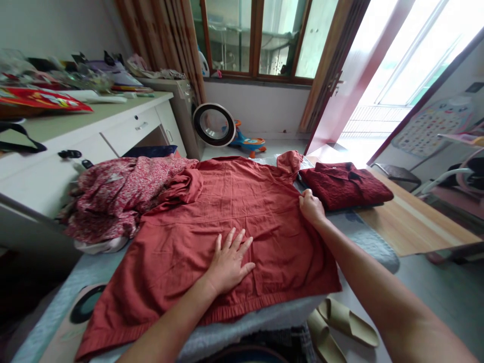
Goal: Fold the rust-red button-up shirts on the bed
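A rust-red jacket [185, 237] lies spread out on a cloth-covered surface, its gathered hem towards me. One sleeve is bunched at the left, the other at the far right. My left hand [230, 262] rests flat on the lower middle of the jacket, fingers spread. At the jacket's right edge my right hand [312, 205] is closed, pinching the fabric. Just beyond that hand sits a folded dark red garment [346, 185]. To the left of the jacket is a heap of pink-and-red patterned cloth [117, 191].
A white cabinet with a cluttered green top [124, 108] stands at the left. Behind it is a washing machine with its round door [214, 124] open. A wooden board [423, 214] lies at the right. Beige slippers [350, 320] are on the floor below.
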Available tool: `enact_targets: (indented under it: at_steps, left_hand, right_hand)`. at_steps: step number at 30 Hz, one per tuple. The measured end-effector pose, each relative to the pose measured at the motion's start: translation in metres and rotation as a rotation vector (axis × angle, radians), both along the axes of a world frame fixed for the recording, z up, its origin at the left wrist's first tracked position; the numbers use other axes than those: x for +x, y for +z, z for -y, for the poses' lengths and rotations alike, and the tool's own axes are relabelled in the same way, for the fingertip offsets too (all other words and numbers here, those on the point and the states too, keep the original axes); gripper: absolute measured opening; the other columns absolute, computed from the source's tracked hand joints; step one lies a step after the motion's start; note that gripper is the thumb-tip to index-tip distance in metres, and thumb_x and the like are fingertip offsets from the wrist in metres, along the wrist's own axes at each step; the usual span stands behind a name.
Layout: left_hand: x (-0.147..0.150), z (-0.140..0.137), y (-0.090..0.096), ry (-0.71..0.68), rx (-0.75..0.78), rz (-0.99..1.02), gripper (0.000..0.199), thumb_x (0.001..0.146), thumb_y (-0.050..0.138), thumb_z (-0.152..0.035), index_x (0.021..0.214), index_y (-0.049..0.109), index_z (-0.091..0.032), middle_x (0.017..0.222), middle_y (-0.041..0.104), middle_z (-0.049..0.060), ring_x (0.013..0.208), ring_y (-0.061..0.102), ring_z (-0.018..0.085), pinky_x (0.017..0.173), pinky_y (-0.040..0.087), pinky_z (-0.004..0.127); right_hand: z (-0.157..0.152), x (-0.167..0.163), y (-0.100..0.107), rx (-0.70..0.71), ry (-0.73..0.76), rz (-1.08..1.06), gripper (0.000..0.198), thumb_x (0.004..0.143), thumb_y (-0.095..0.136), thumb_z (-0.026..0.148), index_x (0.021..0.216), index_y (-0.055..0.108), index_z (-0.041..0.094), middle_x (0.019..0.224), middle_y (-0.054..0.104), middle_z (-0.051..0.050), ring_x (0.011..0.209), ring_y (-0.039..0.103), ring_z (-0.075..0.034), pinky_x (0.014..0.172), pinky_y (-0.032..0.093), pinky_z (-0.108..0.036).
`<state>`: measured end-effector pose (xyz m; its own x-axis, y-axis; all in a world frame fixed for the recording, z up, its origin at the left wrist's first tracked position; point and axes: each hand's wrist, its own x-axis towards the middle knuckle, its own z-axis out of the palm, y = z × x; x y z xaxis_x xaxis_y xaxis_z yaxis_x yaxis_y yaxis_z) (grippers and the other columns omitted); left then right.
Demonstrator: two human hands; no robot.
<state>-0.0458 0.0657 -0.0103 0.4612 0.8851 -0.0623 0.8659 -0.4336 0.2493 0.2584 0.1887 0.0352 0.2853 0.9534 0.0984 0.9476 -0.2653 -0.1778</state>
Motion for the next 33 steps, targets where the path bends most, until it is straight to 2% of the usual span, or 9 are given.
enact_targets:
  at_steps: [6,10,14,17,21,24,27,30,33]
  left_hand:
    - [0.002,0.007,-0.001,0.013,0.055,-0.025,0.065,0.089,0.053,-0.052,0.148,0.038,-0.029,0.161,0.027,0.007,0.149,0.016,0.035,0.115,0.011,0.067]
    - [0.003,0.007,0.001,0.019,0.074,-0.033,0.065,0.089,0.053,-0.052,0.148,0.038,-0.030,0.161,0.027,0.007,0.148,0.017,0.036,0.115,0.013,0.067]
    - [0.003,0.015,-0.001,0.024,0.099,-0.038,0.063,0.089,0.054,-0.049,0.147,0.040,-0.030,0.160,0.029,0.007,0.148,0.018,0.035,0.115,0.014,0.066]
    - [0.002,0.026,-0.003,-0.039,0.133,-0.014,0.060,0.089,0.054,-0.045,0.145,0.042,-0.029,0.161,0.028,0.006,0.148,0.019,0.034,0.116,0.014,0.064]
    - [0.002,0.037,-0.001,-0.137,0.156,0.055,0.055,0.091,0.053,-0.045,0.143,0.044,-0.031,0.157,0.035,0.006,0.144,0.026,0.031,0.116,0.014,0.062]
    - [0.002,0.041,0.007,-0.137,0.152,0.113,0.047,0.089,0.057,-0.045,0.133,0.053,-0.028,0.144,0.049,0.006,0.133,0.040,0.028,0.114,0.026,0.054]
    - [0.002,0.041,0.017,-0.127,0.115,0.131,0.032,0.087,0.062,-0.037,0.116,0.061,-0.025,0.120,0.059,0.006,0.111,0.051,0.025,0.098,0.041,0.043]
    - [0.001,0.038,0.020,-0.116,0.086,0.139,0.013,0.089,0.060,-0.028,0.100,0.062,-0.022,0.105,0.061,0.005,0.098,0.053,0.022,0.088,0.044,0.037]
    - [0.001,0.037,0.017,-0.116,0.059,0.179,0.004,0.090,0.057,-0.023,0.090,0.060,-0.021,0.096,0.061,0.004,0.092,0.054,0.020,0.083,0.043,0.034]
  right_hand:
    - [0.011,-0.001,0.008,-0.173,0.043,0.023,0.031,0.092,0.050,0.034,0.114,0.061,0.016,0.110,0.070,-0.018,0.102,0.067,-0.028,0.078,0.047,-0.031]
    - [0.020,0.001,0.010,-0.126,-0.002,0.141,0.029,0.095,0.047,0.034,0.111,0.064,0.016,0.105,0.071,-0.018,0.097,0.069,-0.027,0.076,0.047,-0.032]
    - [0.033,0.005,0.007,-0.152,0.041,0.114,0.032,0.094,0.049,0.042,0.108,0.065,0.018,0.107,0.071,-0.016,0.098,0.068,-0.026,0.076,0.047,-0.031]
    - [0.046,0.008,0.006,-0.189,0.052,0.089,0.037,0.089,0.053,0.046,0.110,0.063,0.017,0.108,0.071,-0.016,0.098,0.068,-0.027,0.075,0.047,-0.031]
    - [0.060,0.010,0.007,-0.223,0.077,0.116,0.028,0.089,0.050,0.036,0.104,0.065,0.018,0.108,0.071,-0.015,0.098,0.068,-0.027,0.073,0.046,-0.031]
    - [0.064,0.010,0.008,-0.144,0.041,0.122,0.027,0.092,0.044,0.034,0.099,0.065,0.019,0.112,0.070,-0.015,0.100,0.067,-0.027,0.075,0.045,-0.031]
    - [0.069,0.010,0.006,-0.089,0.002,0.065,0.030,0.095,0.042,0.038,0.107,0.061,0.020,0.108,0.070,-0.014,0.097,0.067,-0.026,0.076,0.045,-0.031]
    - [0.078,0.012,0.003,-0.118,0.054,-0.011,0.040,0.091,0.049,0.045,0.122,0.053,0.019,0.103,0.071,-0.013,0.095,0.067,-0.027,0.075,0.044,-0.031]
    - [0.088,0.018,0.001,-0.150,0.194,-0.034,0.056,0.087,0.058,0.037,0.136,0.042,0.016,0.104,0.071,-0.013,0.098,0.067,-0.028,0.078,0.044,-0.031]
